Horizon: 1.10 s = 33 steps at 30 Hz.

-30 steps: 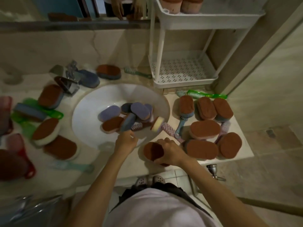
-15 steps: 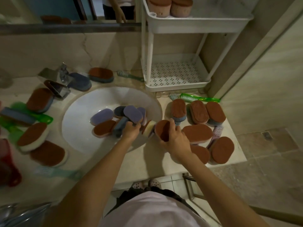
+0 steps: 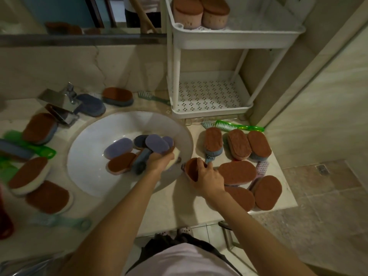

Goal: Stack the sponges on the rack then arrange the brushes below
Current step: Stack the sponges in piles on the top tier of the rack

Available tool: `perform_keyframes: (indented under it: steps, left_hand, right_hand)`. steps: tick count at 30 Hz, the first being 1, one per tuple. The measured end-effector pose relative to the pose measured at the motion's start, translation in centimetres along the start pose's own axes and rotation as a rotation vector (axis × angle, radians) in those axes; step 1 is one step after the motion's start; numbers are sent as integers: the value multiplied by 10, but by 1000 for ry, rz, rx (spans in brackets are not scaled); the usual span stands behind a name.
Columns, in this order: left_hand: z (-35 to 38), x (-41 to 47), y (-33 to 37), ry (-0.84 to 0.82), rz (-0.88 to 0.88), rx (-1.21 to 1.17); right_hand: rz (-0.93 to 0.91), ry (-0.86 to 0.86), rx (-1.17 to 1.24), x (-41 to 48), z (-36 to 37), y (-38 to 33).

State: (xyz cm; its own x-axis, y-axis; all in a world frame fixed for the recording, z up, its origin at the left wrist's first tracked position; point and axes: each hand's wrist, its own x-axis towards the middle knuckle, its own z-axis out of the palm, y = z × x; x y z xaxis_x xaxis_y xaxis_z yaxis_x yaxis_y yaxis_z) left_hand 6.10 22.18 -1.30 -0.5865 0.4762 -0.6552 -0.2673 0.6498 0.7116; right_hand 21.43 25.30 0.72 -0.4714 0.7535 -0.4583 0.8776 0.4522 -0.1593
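Note:
My right hand [image 3: 207, 178] grips a brown-topped sponge [image 3: 192, 169] held on edge at the sink's right rim. My left hand [image 3: 159, 162] is inside the white sink [image 3: 89, 176], its fingers curled round a cream-sided sponge [image 3: 175, 159] among several purple and brown sponges [image 3: 119, 147]. A white two-tier rack [image 3: 235, 39] stands at the back right. Two stacks of brown-topped sponges [image 3: 201, 14] sit on its top shelf. Its lower perforated shelf [image 3: 209, 96] holds nothing. More brown sponges [image 3: 237, 172] and a green brush [image 3: 239, 127] lie on the counter right of the sink.
Left of the sink lie more sponges [image 3: 38, 128], green brushes [image 3: 29, 146] and a teal brush [image 3: 59, 222]. A chrome tap [image 3: 61, 104] stands at the back left, with a sponge [image 3: 117, 96] and a small green brush [image 3: 153, 97] behind the sink. A mirror runs along the back wall.
My right hand has lifted the brown sponge off the counter front and carried it up to the sink's right rim. My left hand has reached deeper into the sink onto the cream-sided sponge.

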Motion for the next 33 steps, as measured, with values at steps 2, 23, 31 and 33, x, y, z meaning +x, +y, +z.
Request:
perform_keyframes:
  steps: [2,23,31,33]
  left_hand:
    - [-13,-6,5,96,139,109]
    - [-40,-133,216,421,1175,199]
    - [-8,-138,291,370,1225,180]
    - [9,-125,310,362,1184,210]
  right_hand:
    - [2,-2,-11,0,-2,-1]
    - [2,916,534,-20,-238,-23]
    - [-20,983,583,18,-321,5]
    - [-14,949,594,34,-335,14]
